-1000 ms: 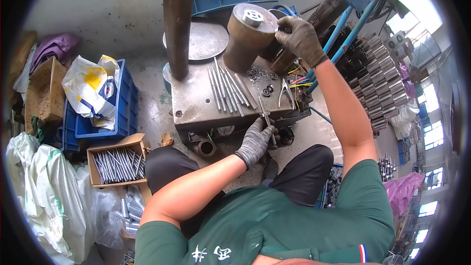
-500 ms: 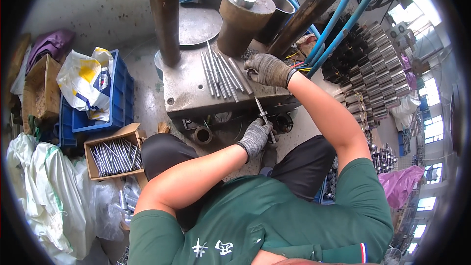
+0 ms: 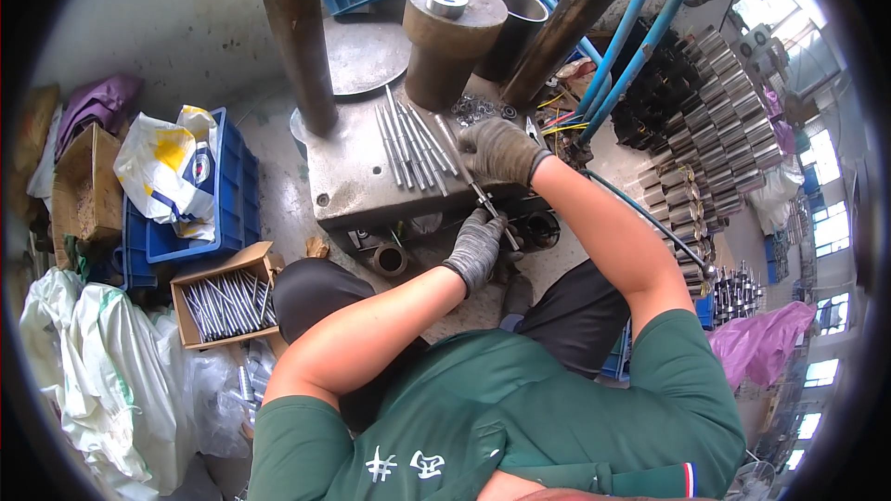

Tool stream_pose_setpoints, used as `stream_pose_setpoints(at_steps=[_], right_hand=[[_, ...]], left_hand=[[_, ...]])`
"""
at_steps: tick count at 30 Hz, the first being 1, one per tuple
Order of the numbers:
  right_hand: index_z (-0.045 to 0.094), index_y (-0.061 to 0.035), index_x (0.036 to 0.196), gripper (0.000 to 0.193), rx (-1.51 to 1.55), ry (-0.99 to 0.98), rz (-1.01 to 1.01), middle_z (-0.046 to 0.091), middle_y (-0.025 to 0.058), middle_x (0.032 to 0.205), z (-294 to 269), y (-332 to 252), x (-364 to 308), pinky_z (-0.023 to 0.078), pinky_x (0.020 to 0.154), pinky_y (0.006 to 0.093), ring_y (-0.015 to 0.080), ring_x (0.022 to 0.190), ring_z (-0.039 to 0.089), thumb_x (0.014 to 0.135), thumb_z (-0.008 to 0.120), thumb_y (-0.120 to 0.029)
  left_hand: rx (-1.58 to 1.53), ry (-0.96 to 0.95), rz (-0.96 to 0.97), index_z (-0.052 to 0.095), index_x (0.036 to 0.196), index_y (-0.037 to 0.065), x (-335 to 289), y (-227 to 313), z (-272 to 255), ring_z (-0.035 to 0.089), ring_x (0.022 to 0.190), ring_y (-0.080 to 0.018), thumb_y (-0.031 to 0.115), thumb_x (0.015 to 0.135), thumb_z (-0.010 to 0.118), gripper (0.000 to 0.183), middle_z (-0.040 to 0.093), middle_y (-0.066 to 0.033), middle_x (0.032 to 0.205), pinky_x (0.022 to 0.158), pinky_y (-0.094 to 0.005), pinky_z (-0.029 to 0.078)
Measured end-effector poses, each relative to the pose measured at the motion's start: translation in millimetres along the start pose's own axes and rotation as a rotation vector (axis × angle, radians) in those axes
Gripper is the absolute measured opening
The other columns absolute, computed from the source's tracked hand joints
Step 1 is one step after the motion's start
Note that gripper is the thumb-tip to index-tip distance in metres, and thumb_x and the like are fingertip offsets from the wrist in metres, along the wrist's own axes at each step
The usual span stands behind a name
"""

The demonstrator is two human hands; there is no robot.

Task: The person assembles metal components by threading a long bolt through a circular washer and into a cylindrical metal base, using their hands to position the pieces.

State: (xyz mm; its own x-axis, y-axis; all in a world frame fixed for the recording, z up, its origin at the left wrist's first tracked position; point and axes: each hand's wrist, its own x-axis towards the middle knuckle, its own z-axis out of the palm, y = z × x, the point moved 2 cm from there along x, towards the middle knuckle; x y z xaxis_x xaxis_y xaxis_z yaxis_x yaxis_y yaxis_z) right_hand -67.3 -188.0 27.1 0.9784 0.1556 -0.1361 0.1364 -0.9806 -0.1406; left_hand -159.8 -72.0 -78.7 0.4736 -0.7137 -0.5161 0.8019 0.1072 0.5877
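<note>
I sit at a grey steel plate (image 3: 357,190) that carries several thin metal rods (image 3: 408,144) lying side by side. My gloved left hand (image 3: 476,246) pinches the lower end of one metal rod (image 3: 486,205) just off the plate's front edge. My gloved right hand (image 3: 497,150) is curled over the upper part of the same rod, at the plate's right front corner next to the loose rods. A brown metal cylinder (image 3: 452,37) stands on the plate behind my right hand.
A thick steel column (image 3: 297,37) rises at the plate's left and a slanted one (image 3: 566,23) at its right, beside blue pipes (image 3: 640,46). Stacked gears (image 3: 705,130) fill the right. A cardboard box of rods (image 3: 223,301), blue crates (image 3: 232,195) and white bags (image 3: 83,362) lie left.
My right hand came down from the top of the brown cylinder to the plate's front right corner and closed over the rod. My left hand stayed at the rod's lower end.
</note>
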Motion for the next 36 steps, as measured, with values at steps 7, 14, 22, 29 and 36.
stream_pose_setpoints(at_steps=[7, 14, 22, 29, 36], right_hand=[[0.069, -0.0056, 0.107, 0.025, 0.256, 0.408, 0.015, 0.069, 0.0149, 0.096, -73, -20, -183, 0.056, 0.079, 0.0418, 0.0348, 0.088, 0.069, 0.087, 0.077, -0.017], [0.068, -0.0048, 0.119, 0.031, -0.207, 0.82, 0.468, 0.066, 0.0159, 0.112, -86, 38, -370, 0.056, 0.086, 0.0415, 0.0342, 0.108, 0.062, 0.089, 0.075, -0.012], [0.07, 0.0009, 0.112, 0.018, 0.02, 1.098, 0.613, 0.071, 0.0159, 0.103, -69, 83, -381, 0.056, 0.088, 0.0342, 0.0268, 0.096, 0.071, 0.095, 0.065, 0.001], [0.068, -0.0036, 0.122, 0.027, -0.152, 1.25, 0.426, 0.073, 0.0125, 0.115, -157, 169, -304, 0.059, 0.088, 0.0313, 0.0237, 0.1, 0.073, 0.094, 0.068, -0.006], [0.068, -0.005, 0.125, 0.032, -0.02, 1.062, 0.542, 0.072, 0.0136, 0.117, -183, 193, -270, 0.059, 0.087, 0.0357, 0.0257, 0.092, 0.072, 0.094, 0.065, -0.013]], left_hand=[[0.079, 0.004, 0.133, 0.055, 0.121, 0.003, 24, 11, -25, 0.072, 0.081, -0.0265, 0.015, 0.105, 0.059, 0.02, 0.068, -0.0129, 0.096, 0.07, -0.0403, 0.063], [0.158, -0.019, 0.231, 0.062, 0.116, 0.001, 14, 3, -36, 0.072, 0.084, -0.0247, 0.005, 0.1, 0.065, 0.017, 0.071, -0.0123, 0.097, 0.077, -0.0391, 0.063], [0.34, -0.088, 0.68, 0.034, 0.157, 0.009, -43, 64, -8, 0.062, 0.088, -0.0103, -0.004, 0.101, 0.06, 0.063, 0.061, -0.0004, 0.106, 0.081, -0.025, 0.055], [0.391, -0.087, 1.338, 0.036, 0.143, 0.007, -43, 190, 21, 0.071, 0.104, -0.027, 0.006, 0.104, 0.061, 0.047, 0.062, -0.0109, 0.113, 0.091, -0.0416, 0.062], [0.296, 0.276, 1.343, 0.047, 0.125, 0.001, -18, 306, 33, 0.07, 0.098, -0.0229, 0.007, 0.101, 0.065, 0.03, 0.06, -0.0128, 0.11, 0.084, -0.0363, 0.066]])
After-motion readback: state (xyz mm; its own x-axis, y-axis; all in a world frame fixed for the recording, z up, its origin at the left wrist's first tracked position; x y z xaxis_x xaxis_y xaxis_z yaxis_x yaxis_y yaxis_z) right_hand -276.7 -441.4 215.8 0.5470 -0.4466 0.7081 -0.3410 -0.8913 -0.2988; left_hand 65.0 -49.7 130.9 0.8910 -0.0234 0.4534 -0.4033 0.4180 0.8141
